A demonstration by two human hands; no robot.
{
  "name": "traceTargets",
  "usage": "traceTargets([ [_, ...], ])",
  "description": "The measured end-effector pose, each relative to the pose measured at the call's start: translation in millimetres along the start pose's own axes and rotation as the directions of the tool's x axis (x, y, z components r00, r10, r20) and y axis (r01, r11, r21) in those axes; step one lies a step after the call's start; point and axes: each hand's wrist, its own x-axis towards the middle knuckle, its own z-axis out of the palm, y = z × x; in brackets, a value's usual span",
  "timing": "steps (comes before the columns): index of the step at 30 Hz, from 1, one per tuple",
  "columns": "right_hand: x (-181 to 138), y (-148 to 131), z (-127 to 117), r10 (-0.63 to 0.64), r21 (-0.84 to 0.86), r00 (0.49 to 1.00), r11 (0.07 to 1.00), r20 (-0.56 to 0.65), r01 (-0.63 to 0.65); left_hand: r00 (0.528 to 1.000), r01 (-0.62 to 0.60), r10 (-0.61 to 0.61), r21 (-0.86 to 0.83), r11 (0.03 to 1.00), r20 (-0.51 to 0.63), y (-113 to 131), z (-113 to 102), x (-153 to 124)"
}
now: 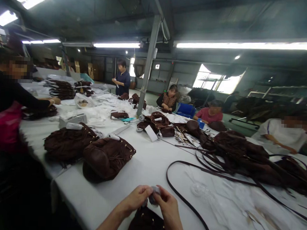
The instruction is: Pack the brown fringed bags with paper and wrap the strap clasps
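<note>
Fingers (pixel 147 192) of both hands pinch closed on a small grey piece (pixel 154 195).

Both hands, left (pixel 136 198) and right (pixel 169 207), close over a small grey thing (pixel 154 195) too hidden to name. The dark brown bag (pixel 146 223) beneath them is cut off by the bottom edge, forearms too. Faces around the counter (pixel 152 162) are blurred.

Dim hall under glaring ceiling tubes (pixel 243 45) and blown-out windows (pixel 220 82); edges bend and blur.
</note>
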Motion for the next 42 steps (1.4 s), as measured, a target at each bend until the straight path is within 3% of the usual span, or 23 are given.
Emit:
traceTargets([
  [4,-5,-11,2,-0.051,-0.101,0.994,0.993,0.100,0.061,0.997,0.000,-0.005,-0.055,0.998,-0.077,-4,4,0],
  [8,-10,-17,-1,-0.034,-0.033,0.984,0.999,0.173,0.041,0.997,0.058,-0.064,-0.140,0.988,-0.041,-9,2,-2],
  [18,-11,2,10,-0.092,-0.005,0.995,0.996,-0.044,0.092,0.990,0.124,-0.094,-0.345,0.930,0.102,1,-3,-9],
  [22,-10,2,15,-0.158,-0.092,0.984,0.984,-0.081,0.150,1.000,0.022,-0.019,-0.431,0.902,0.011,0,5,-11],
  [26,-8,-6,15,-0.122,-0.039,0.993,0.992,0.012,0.122,0.999,-0.027,0.002,-0.491,0.871,-0.052,-6,6,-10],
  [29,-7,-8,10,-0.041,0.075,0.993,0.997,0.108,0.033,0.999,0.042,-0.036,-0.471,0.881,0.022,-9,0,-9],
  [33,-6,-2,2,0.037,0.122,0.990,0.991,0.135,-0.054,0.985,0.145,-0.093,-0.397,0.906,0.147,-7,-9,-8],
  [39,-7,-10,-9,0.101,-0.008,0.968,0.995,0.231,-0.102,0.966,0.196,-0.134,-0.287,0.938,0.221,-3,-13,0],
  [42,-9,-23,-16,0.048,-0.145,0.971,0.989,0.233,-0.014,0.970,0.184,-0.133,-0.261,0.947,0.202,-4,-11,2],
])
